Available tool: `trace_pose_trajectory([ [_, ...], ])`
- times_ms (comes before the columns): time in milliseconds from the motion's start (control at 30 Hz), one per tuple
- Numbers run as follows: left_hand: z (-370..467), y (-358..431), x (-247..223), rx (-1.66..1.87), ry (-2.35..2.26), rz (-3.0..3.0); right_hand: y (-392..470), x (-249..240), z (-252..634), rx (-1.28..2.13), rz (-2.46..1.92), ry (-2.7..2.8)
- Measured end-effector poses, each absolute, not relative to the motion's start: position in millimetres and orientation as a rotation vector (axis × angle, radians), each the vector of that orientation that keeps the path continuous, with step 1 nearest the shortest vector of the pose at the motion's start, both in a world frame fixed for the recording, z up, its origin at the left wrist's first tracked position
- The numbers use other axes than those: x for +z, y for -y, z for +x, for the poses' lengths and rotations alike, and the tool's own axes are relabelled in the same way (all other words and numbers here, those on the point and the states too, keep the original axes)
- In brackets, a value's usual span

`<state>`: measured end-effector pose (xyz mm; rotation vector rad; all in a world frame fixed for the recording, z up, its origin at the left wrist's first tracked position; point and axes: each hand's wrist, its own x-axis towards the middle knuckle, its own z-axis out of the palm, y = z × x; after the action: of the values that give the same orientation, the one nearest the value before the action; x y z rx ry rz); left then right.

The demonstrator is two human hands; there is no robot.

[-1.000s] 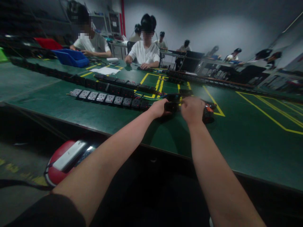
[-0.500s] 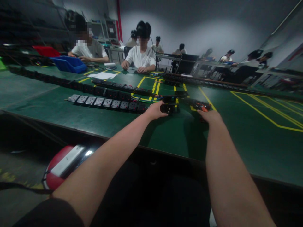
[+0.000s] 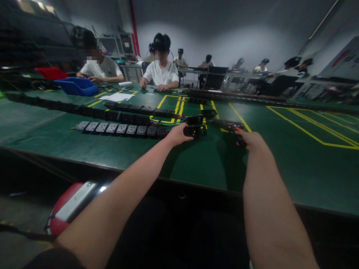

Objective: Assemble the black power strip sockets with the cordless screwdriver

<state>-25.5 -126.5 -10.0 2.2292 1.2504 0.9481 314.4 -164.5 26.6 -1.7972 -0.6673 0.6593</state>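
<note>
My left hand point(image 3: 178, 135) is closed round a black end piece point(image 3: 192, 130) at the right end of a row of sockets. That row of grey and black power sockets point(image 3: 121, 128) lies on the green table. In my right hand point(image 3: 249, 139) is a black-and-orange cordless screwdriver point(image 3: 228, 125), its nose pointing left. The tool's tip is near the black end piece; whether they touch I cannot tell. Coloured wires point(image 3: 171, 123) run just behind my left hand. Behind them lies another black socket strip point(image 3: 144, 110).
A long black strip point(image 3: 67, 106) stretches to the left. Further back are a blue bin point(image 3: 77, 86), a red bin point(image 3: 51, 73) and white paper point(image 3: 117, 97). Two people in white shirts sit across the table point(image 3: 294, 172); others sit behind. A red stool point(image 3: 60, 205) holds a pale box-like object.
The whole view has shifted slightly left and down. My right hand now shows more clearly wrapped round the screwdriver's handle. My left hand keeps its hold on the black end piece.
</note>
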Motion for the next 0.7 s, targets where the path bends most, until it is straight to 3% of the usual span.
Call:
trace_pose_trajectory([
  [367, -25, 129, -7, 0.91, -1.264, 2.195, 179, 40, 314, 0.656, -1.725, 0.451],
  [700, -25, 130, -6, 0.93, -1.261, 2.213, 177, 57, 307, 0.476, -1.108, 0.374],
])
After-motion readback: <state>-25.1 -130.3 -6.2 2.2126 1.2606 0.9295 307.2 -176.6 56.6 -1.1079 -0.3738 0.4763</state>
